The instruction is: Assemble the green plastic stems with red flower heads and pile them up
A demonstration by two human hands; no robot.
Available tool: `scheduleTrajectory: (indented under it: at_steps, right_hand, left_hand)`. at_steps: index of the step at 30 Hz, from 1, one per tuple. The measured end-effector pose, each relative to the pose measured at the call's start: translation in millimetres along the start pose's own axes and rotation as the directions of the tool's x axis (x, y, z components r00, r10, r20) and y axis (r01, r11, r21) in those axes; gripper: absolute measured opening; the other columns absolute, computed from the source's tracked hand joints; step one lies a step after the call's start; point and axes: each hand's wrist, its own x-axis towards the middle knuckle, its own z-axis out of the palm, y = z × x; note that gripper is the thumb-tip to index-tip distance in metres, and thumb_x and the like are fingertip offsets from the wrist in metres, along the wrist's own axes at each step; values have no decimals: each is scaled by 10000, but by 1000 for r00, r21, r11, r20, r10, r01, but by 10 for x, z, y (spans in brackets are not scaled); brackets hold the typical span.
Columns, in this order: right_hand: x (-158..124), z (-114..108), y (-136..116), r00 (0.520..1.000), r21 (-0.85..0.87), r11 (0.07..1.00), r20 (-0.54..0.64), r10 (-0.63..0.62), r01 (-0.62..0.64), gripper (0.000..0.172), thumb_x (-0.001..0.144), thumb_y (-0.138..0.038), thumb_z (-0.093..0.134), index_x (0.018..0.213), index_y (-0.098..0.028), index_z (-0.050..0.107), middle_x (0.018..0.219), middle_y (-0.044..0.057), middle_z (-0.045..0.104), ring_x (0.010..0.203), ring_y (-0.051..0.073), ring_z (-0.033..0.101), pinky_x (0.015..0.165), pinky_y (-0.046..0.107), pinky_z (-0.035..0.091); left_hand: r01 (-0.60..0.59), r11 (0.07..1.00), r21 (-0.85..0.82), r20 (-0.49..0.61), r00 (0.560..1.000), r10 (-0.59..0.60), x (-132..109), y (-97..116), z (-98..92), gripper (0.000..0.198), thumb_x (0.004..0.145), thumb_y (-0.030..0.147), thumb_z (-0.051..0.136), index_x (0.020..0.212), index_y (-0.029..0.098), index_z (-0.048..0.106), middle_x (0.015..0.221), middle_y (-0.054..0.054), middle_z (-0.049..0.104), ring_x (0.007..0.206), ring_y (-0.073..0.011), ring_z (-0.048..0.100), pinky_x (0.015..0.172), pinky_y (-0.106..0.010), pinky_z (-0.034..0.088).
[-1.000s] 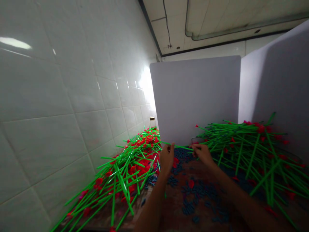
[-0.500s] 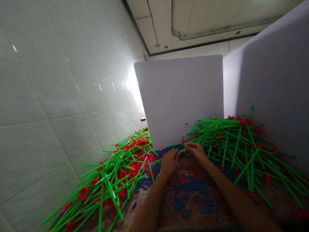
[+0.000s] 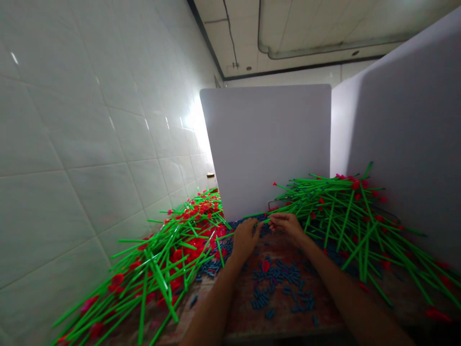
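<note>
Both hands are close together over the middle of the table, in front of the white upright panel. A short length of thin green plastic stem (image 3: 265, 221) shows between them. My right hand (image 3: 288, 227) is closed, with thumb and fingers pinched at the stem's right end. My left hand (image 3: 246, 237) is curled around the stem farther left, its fingertips partly hidden. Below the hands, small dark blue tubular pieces (image 3: 283, 275) are scattered over the worn reddish table (image 3: 234, 317). One red flower-like piece (image 3: 265, 265) lies among them.
A heap of green stems with red flower heads (image 3: 162, 269) spreads along the left by the tiled wall (image 3: 90, 202). Another heap of green stems (image 3: 334, 206) is piled at right. White panels (image 3: 273, 149) stand behind and at right. A lidded jar (image 3: 211, 180) stands far left.
The whole view has shifted slightly, so things appear a little farther left. Both hands stay close together at the green stem, with a slightly wider gap between them.
</note>
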Motion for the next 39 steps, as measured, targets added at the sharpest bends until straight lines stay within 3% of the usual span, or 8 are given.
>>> scheduleTrajectory:
  at_steps: [10, 18, 22, 27, 34, 39]
  right_hand:
    - [-5, -17, 12, 999, -3, 1000, 26, -19, 19, 405, 588, -422, 786, 833, -109, 705, 700, 66, 687, 576, 134, 617, 570, 257, 491]
    - [-42, 10, -10, 996, -177, 983, 75, -39, 52, 411, 541, -439, 792, 767, -111, 692, 609, 32, 666, 504, 138, 597, 527, 264, 485]
    - [-101, 24, -58, 990, -14, 998, 127, 68, -67, 309, 612, -349, 764, 800, -113, 698, 700, 59, 692, 584, 137, 626, 583, 247, 492]
    - [-137, 27, -100, 973, 232, 958, 192, 124, -168, 249, 666, -199, 663, 903, -135, 705, 794, 58, 695, 657, 117, 624, 657, 226, 487]
    - [-154, 31, -100, 962, 285, 936, 237, 140, -206, 271, 698, -191, 612, 948, -132, 697, 806, 55, 696, 673, 113, 626, 672, 219, 484]
    - [-159, 24, -148, 971, 235, 956, 202, 126, -173, 238, 701, -241, 644, 903, -131, 706, 770, 59, 698, 645, 116, 622, 660, 226, 487]
  left_hand:
    - [14, 1000, -4, -16, 1000, -14, -9, -8, -21, 362, 930, 430, 345, 804, 190, 586, 790, -32, 595, 771, -147, 543, 688, -236, 348]
    - [-41, 996, 81, 50, 998, 37, -25, -60, -54, 330, 914, 430, 387, 828, 196, 605, 836, -46, 616, 831, -175, 542, 723, -271, 339]
    - [-42, 999, -30, 77, 996, 44, -13, -88, -66, 314, 914, 414, 395, 825, 197, 603, 831, -42, 629, 843, -175, 546, 736, -269, 351]
    - [-24, 985, -172, 14, 1000, 27, 15, -34, -58, 324, 915, 417, 383, 843, 192, 604, 841, -49, 627, 852, -171, 552, 760, -268, 377]
    - [-17, 975, -220, 6, 1000, 19, 16, 14, -40, 325, 912, 416, 390, 831, 182, 601, 807, -43, 608, 807, -161, 536, 747, -269, 391]
    - [-11, 966, -257, 13, 1000, 14, 28, 16, -46, 322, 904, 429, 397, 857, 190, 608, 833, -51, 619, 830, -166, 542, 771, -274, 397]
